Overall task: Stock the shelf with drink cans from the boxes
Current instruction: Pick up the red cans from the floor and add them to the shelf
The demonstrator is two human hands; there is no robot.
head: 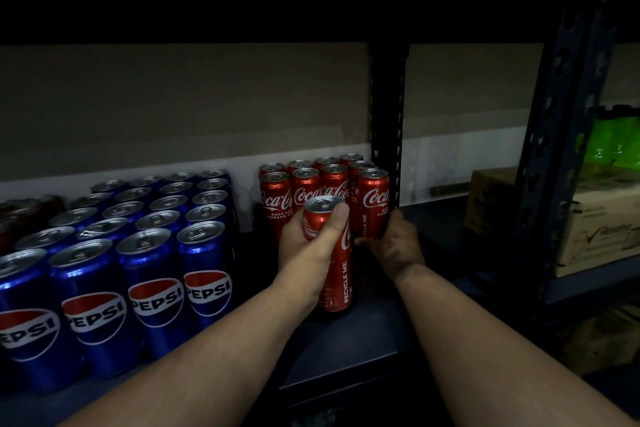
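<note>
Dim light lay over a dark metal shelf backed by a pale wall, with a slotted upright standing behind the stock. At the left stood a block of blue Pepsi cans, upright in tight rows and reaching the shelf's front edge. Just right of them came a gap, then the red Coca-Cola cans, packed in rows against the upright at the back.

In front of that red block the left hand was wrapped round the upper half of a red can, thumb across its shoulder near the rim, the can upright with its base seemingly on the shelf. Beside it the right hand curled its fingers round the lower part of the front-right can of the red block, as if setting it in line.

Such a can was likely full: fairly heavy for its size, stiff while sealed, but smooth and slippery, and easily dented if knocked. A grip round the middle of the body seemed safest, sliding it in rather than dropping it.

Farther right, past a second upright, cardboard boxes sat on a neighbouring shelf.
</note>
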